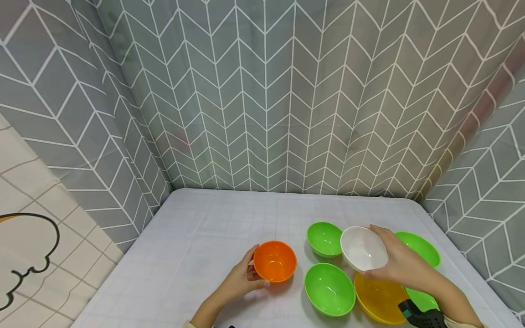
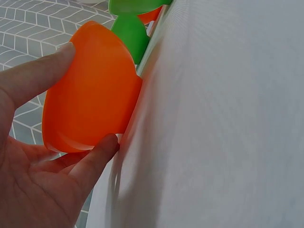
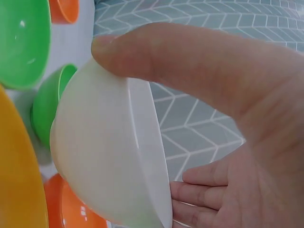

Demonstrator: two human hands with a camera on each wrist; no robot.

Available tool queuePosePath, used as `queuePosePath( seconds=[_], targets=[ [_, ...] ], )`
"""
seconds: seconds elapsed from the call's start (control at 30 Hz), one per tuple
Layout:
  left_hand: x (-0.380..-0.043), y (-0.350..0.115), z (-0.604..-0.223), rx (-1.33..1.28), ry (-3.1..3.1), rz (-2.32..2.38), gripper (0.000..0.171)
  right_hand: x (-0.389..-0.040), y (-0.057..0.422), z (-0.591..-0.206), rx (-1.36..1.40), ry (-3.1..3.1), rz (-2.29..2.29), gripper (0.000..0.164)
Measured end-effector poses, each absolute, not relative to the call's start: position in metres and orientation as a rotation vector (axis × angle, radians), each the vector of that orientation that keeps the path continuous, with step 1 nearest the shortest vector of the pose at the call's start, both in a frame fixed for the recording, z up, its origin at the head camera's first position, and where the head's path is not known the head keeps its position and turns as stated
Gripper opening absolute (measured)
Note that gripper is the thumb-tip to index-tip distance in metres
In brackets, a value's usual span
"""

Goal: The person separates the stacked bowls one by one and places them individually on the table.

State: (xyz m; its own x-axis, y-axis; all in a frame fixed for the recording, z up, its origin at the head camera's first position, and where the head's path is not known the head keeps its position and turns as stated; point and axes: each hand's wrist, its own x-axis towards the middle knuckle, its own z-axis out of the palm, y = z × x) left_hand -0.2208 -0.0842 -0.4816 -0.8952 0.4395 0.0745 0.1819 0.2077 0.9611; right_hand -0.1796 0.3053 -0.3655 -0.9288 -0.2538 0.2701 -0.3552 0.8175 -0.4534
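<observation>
My left hand point(image 1: 242, 279) holds an orange bowl point(image 1: 275, 262) by its left side, thumb and fingers spread round the wall. The left wrist view shows that orange bowl point(image 2: 92, 90) standing at the white cloth, its fingertips low on the side. A white bowl point(image 1: 362, 249) is gripped by my right hand point(image 1: 399, 260) across its right side, raised over the other bowls. In the right wrist view, the thumb presses one side of the white bowl point(image 3: 104, 142) and the fingers lie at its rim. Another orange bowl point(image 3: 78, 209) shows partly behind it.
Two green bowls, one farther back point(image 1: 324, 239) and one nearer point(image 1: 330, 289), stand between the hands. A large yellow bowl point(image 1: 379, 300) sits under the right forearm. More green bowls point(image 1: 420, 248) lie at the right. A patterned curtain point(image 1: 266, 114) hangs behind the white-covered table point(image 1: 184, 255).
</observation>
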Motion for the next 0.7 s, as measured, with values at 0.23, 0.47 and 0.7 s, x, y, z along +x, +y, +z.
queuePosePath(
  seconds=[0.23, 0.47, 0.7],
  targets=[
    [-0.221, -0.085, -0.482, 0.590, 2.239, 1.775, 0.101, -0.173, 0.325, -0.368, 0.398, -2.803, 0.742, 0.111],
    [-0.221, -0.086, -0.482, 0.582, 2.245, 1.775, 0.101, -0.168, 0.349, -0.372, 0.300, -2.826, 0.701, 0.114],
    [-0.221, -0.086, -0.482, 0.584, 2.226, 1.788, 0.102, -0.161, 0.379, -0.375, 0.228, -2.785, 0.636, 0.109]
  ],
)
